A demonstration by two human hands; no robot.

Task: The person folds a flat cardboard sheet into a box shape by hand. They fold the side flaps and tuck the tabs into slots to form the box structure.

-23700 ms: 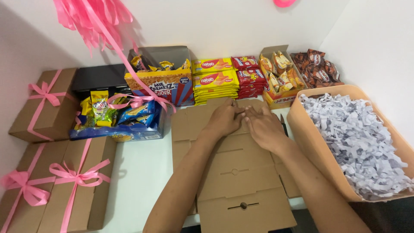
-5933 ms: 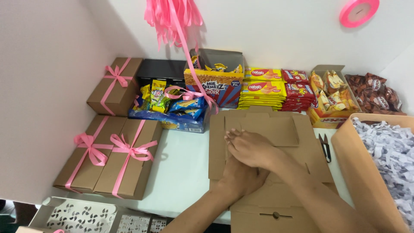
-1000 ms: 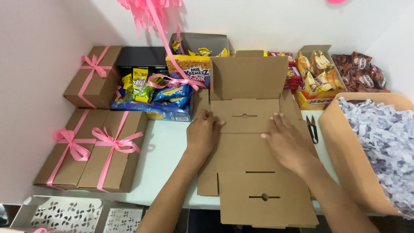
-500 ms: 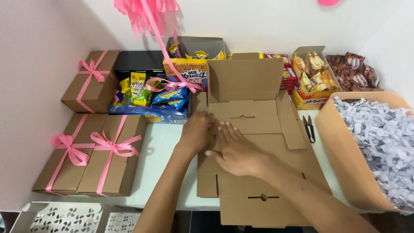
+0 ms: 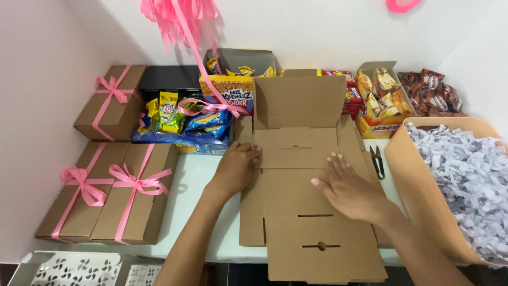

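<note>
So there's a flat die-cut cardboard box blank (image 5: 301,185) spread out in the middle of the white surface (image 5: 196,175), with its far flap standing upright and the rest lying flat. The left hand (image 5: 236,168) sits at the blank's left edge, fingers curled over the fold of the left side flap, so it's lightly gripping that edge. The right hand (image 5: 349,189) is laid open and flat, palm down, fingers spread on the middle panel, holding nothing, just pressing on the card.

Just right of the blank there's a small pair of black thread snips (image 5: 377,160) lying on the surface, and beyond that a big tan box of shredded white paper (image 5: 460,180). On the left are three closed kraft gift boxes tied with pink ribbon bows (image 5: 114,185). Along the back wall sit trays and packs of snacks (image 5: 182,122), and pink ribbon (image 5: 177,13) hangs down from above.
</note>
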